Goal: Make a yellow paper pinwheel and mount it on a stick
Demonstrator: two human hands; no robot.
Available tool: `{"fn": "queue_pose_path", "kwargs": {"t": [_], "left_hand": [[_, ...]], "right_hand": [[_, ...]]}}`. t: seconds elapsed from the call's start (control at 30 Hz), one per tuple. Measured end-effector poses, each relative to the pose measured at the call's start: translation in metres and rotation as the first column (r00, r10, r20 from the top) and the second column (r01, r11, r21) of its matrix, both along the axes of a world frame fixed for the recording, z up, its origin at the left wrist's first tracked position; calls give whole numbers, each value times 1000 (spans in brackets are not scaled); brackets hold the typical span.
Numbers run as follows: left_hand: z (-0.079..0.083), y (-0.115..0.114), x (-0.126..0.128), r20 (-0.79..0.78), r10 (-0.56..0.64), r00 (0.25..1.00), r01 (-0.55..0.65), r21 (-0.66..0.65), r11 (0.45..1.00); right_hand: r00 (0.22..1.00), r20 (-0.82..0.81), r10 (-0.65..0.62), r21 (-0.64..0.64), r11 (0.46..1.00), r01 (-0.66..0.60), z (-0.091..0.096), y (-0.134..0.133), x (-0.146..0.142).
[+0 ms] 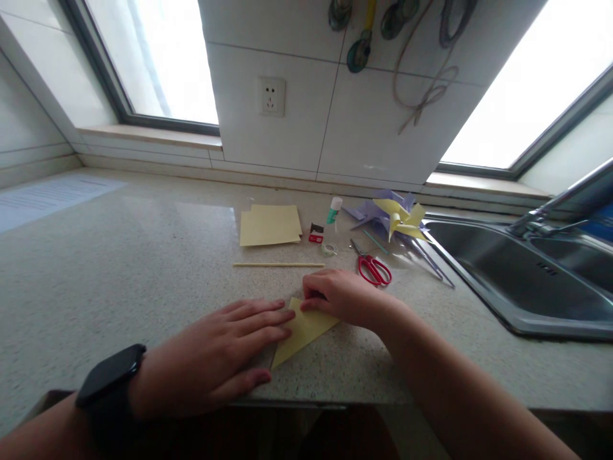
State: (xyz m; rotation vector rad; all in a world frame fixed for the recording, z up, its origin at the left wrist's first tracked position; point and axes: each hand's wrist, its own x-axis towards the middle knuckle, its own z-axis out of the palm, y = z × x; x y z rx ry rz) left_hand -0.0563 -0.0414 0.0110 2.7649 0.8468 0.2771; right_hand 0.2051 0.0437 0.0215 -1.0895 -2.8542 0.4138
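Note:
A sheet of yellow paper (306,331), folded into a triangle, lies on the counter near its front edge. My left hand (234,348) is flat with the fingers stretched out, its fingertips resting on the paper's left side. On the upper right part of the paper, my right hand (342,295) has its fingers curled and its thumb against the sheet; the far part of the fold is hidden under it. Just beyond my right hand lie scissors with red handles (373,268). A thin wooden stick (278,264) lies crosswise past the paper.
Farther back are stacked yellow sheets (271,225), a glue stick (334,209), a small red and black box (316,233) and a roll of clear tape (329,249). Purple and yellow pinwheels (405,217) lie beside the metal sink (502,268). A printed sheet (57,195) is far left.

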Motion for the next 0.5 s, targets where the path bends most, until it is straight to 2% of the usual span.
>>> {"fn": "queue_pose_path", "kwargs": {"t": [0.17, 0.3, 0.37, 0.43, 0.5], "left_hand": [[-3, -1, 2, -90, -18, 996, 19, 15, 1000], [-1, -9, 10, -45, -11, 999, 11, 17, 1000], [-1, -15, 15, 9, 1, 1000, -2, 12, 1000], [-2, -20, 21, 53, 32, 998, -32, -7, 999], [-4, -24, 28, 86, 89, 992, -86, -39, 996]], "right_hand": [[1000, 9, 14, 48, 999, -15, 9, -4, 2], [1000, -2, 17, 88, 996, -17, 19, -34, 0], [1000, -23, -6, 110, 994, 8, 13, -59, -1], [995, -100, -14, 164, 986, 30, -4, -85, 0], [990, -142, -6, 321, 946, 52, -26, -106, 1]]}}
